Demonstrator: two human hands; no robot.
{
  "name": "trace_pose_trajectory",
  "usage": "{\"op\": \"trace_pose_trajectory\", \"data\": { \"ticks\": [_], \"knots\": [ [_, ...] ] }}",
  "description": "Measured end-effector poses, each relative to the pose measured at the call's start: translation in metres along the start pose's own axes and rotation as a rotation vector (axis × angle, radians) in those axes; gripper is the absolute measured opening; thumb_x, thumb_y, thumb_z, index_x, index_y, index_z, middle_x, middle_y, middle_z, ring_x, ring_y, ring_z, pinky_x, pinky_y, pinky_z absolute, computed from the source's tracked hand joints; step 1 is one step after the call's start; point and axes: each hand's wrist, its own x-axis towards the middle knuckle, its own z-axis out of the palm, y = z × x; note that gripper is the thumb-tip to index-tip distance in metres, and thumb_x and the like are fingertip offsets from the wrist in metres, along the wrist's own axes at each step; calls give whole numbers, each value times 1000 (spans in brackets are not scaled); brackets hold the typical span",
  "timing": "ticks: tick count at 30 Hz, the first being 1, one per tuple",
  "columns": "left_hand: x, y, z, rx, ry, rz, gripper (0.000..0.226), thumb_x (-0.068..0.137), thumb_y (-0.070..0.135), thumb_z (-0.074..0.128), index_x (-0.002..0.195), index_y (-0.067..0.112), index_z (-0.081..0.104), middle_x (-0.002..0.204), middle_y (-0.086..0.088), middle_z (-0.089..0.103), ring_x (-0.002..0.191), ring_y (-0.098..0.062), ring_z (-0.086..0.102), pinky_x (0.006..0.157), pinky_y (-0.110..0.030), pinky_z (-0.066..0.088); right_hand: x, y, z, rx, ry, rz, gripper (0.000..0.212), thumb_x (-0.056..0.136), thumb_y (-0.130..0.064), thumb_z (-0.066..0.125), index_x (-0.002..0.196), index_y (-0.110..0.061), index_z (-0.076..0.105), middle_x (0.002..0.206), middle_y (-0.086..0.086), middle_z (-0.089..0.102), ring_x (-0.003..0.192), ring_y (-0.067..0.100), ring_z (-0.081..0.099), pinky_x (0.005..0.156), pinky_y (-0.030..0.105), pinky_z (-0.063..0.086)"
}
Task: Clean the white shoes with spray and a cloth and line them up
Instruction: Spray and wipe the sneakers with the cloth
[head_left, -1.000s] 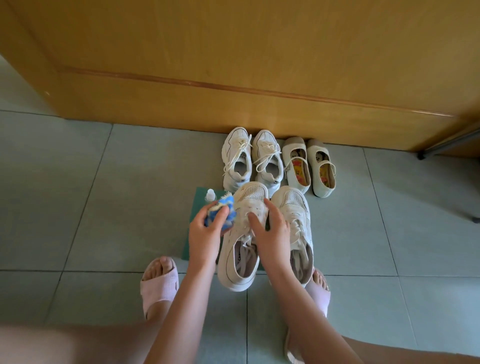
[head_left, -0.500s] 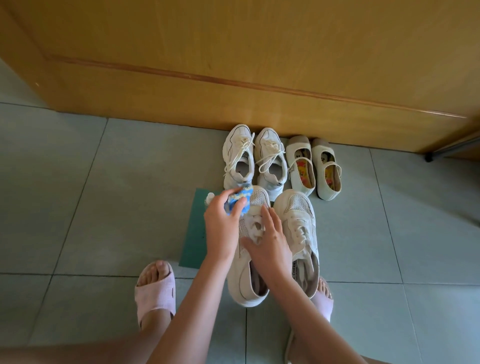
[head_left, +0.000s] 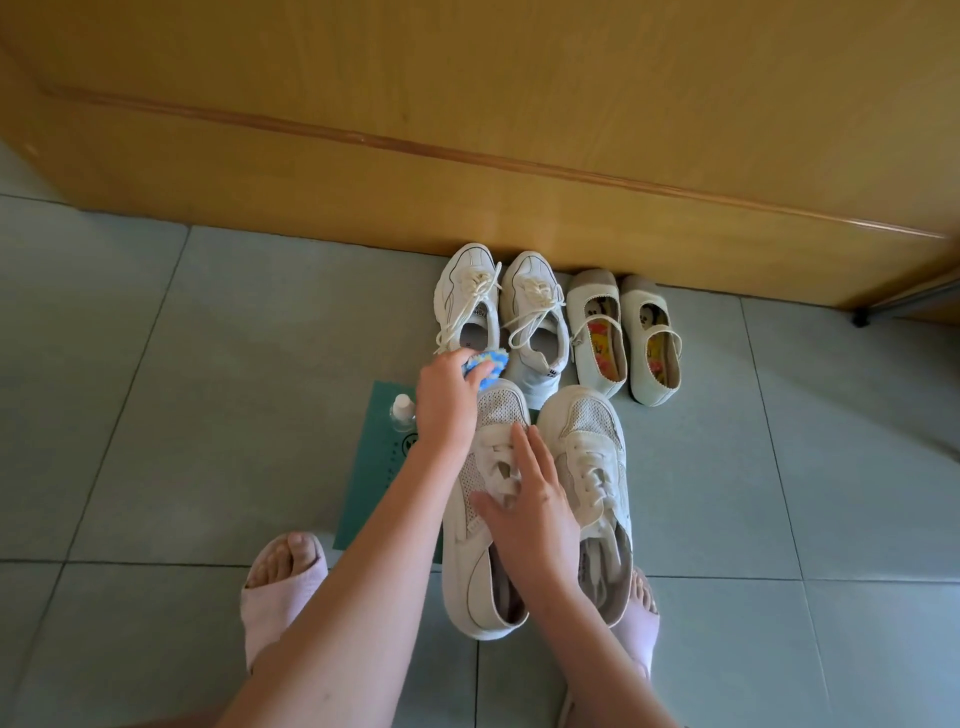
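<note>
**Our tally**

We count two laced sneakers, two strap flats and two mesh sneakers, six in all. We also count one blue cloth, one green mat, two pink slippers and, as far as we can tell, one small bottle.

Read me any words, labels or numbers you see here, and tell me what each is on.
Nothing can be read.
Green mat: logo and a column of print, too small.
Leftmost back-row sneaker: tongue label, blurred.
Second back-row sneaker: dark heel-tab marks, blurred.
</note>
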Motion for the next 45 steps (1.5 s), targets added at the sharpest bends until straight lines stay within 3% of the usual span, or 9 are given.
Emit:
{"op": "trace_pose_trajectory", "data": {
  "ticks": [4,8,10,16,27,36,40,45],
  "knots": [
    [-8,-8,5,44,63,16,29,94,27,56,102,1,67,87,-13,68,78,-24,61,69,-37,48,2,1,2,11,19,-5,85,82,-35,68,148,-40,15,155,-25,11,130,10,42,86,32,51],
    [-20,-7,12,34,150,17,25,94,25,55,96,3,67,82,-9,65,73,-16,51,60,-20,30,3,3,2,3,24,-14,81,84,-35,65,148,-40,16,155,-23,12,129,13,43,86,34,51],
    [-23,-9,14,30,170,1,25,95,26,54,95,4,67,81,-7,63,73,-14,49,61,-18,27,4,3,1,5,25,-19,80,84,-34,65,148,-40,16,155,-23,13,129,13,44,85,33,51],
    [-37,-8,17,58,231,3,26,95,23,53,85,2,65,78,-11,61,73,-25,54,61,-27,35,4,3,-1,-10,34,-56,76,87,-32,63,148,-37,20,156,-19,15,133,12,40,89,33,49],
    [-58,-16,11,30,267,33,25,91,19,60,72,3,59,75,-10,57,69,-26,52,62,-27,35,5,0,-7,-38,1,-49,74,87,-32,62,148,-36,21,157,-17,15,131,13,42,92,31,46],
    [-73,-24,9,-31,271,-19,26,94,21,56,76,2,60,76,-8,57,71,-22,51,63,-29,40,6,1,-6,-43,4,-50,78,86,-36,64,148,-38,17,157,-17,13,129,15,44,90,31,49],
    [-80,-28,8,-56,283,-62,25,94,22,55,85,1,64,81,-8,58,73,-19,52,65,-23,36,6,1,-5,-58,-1,-42,81,86,-34,65,149,-39,14,157,-17,13,129,18,45,88,30,51],
    [-88,-36,6,-86,264,-93,26,95,26,53,90,3,65,84,-5,59,76,-18,56,65,-25,44,6,0,-6,-38,-16,-33,84,84,-32,68,149,-37,15,157,-16,13,130,17,43,89,29,50]
  ]
}}
